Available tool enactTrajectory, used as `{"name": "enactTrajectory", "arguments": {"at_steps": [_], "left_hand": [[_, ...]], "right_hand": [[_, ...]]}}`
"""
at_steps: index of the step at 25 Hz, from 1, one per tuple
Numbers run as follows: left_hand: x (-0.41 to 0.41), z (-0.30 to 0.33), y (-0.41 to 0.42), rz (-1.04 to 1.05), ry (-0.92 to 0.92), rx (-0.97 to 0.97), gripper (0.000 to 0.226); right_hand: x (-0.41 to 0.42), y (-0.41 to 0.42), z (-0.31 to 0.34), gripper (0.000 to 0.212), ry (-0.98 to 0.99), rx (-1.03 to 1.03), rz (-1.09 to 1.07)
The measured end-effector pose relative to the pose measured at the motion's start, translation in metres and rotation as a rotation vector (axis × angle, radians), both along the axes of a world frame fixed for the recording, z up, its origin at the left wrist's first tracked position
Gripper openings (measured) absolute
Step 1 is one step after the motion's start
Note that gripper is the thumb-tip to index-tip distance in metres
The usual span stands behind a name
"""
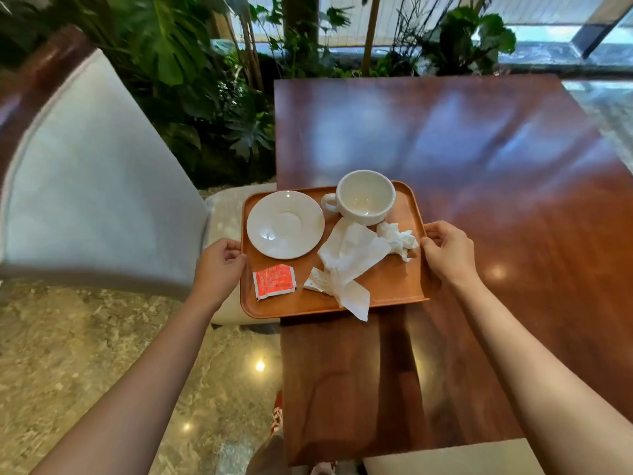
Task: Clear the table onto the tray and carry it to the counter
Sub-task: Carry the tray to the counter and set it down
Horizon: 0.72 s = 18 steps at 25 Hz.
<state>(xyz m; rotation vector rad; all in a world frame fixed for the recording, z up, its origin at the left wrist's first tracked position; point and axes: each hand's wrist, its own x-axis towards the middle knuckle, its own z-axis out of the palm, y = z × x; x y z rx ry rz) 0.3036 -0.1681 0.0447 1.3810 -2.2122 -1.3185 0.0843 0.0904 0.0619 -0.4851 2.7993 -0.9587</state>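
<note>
1. The flat orange-brown tray with rounded corners sits at the left edge of the dark red-brown wooden table. Its left part sticks out past that edge, over the floor.
2. The left hand is closed on the tray's left edge, with its fingers curled over the rim.
3. The right hand is closed on the tray's right edge in the same way.
4. A round white saucer lies near the tray's far left corner.
5. A white cup with a small handle stands upright at the far edge of the tray, just right of the saucer. Its handle points at the saucer. The cup looks empty.
6. A white paper napkin, opened and wrinkled, lies in the middle of the tray. One tip of it hangs over the near edge.
7. A small scrunched white tissue ball lies near the right edge, close to the right hand.
8. A small red and white packet lies near the tray's near left corner.
9. A small white packet lies partly under the napkin, right of the red one.
10. A grey padded chair with a wooden frame stands left of the table.
11. The shiny stone floor is under the chair and the left arm.
12. Green leafy plants grow behind the chair and the table.
</note>
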Motion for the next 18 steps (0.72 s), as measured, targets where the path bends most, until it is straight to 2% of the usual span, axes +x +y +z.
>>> {"name": "enactTrajectory", "arguments": {"at_steps": [4,9,18], "left_hand": [[0.05,0.037,-0.012,0.086,0.044,-0.008,0.008],[0.14,0.075,-0.019,0.251,0.08,-0.05,0.01],[0.296,0.114,0.001,0.545,0.102,-0.042,0.013]], "right_hand": [[0.031,-0.029,0.033,0.025,-0.008,-0.057,0.054],[0.08,-0.075,0.072,0.024,-0.055,-0.109,0.22],[0.194,-0.146,0.111,0.022,-0.088,-0.087,0.535]]}}
